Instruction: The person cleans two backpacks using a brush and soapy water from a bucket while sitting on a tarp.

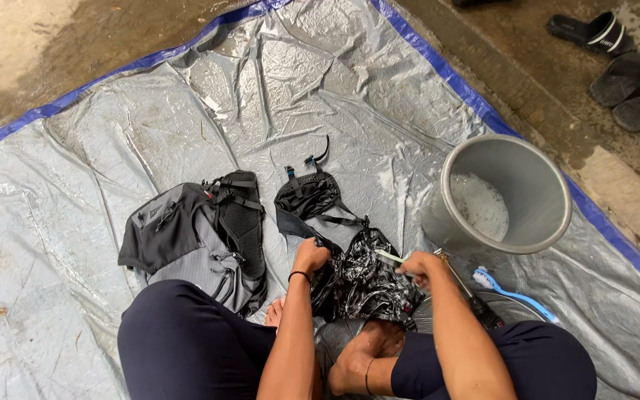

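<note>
Both hands grip wet black bag, left above right

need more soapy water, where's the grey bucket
In the head view the grey bucket stands on the tarp at the person's right, just beyond the right hand and above the blue brush.

Two backpacks, one grey bucket, three dark sandals, two brushes.

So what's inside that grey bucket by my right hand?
The grey bucket holds white soapy foam at the bottom. Its near wall hides part of the inside, so anything lying there cannot be seen.
</note>
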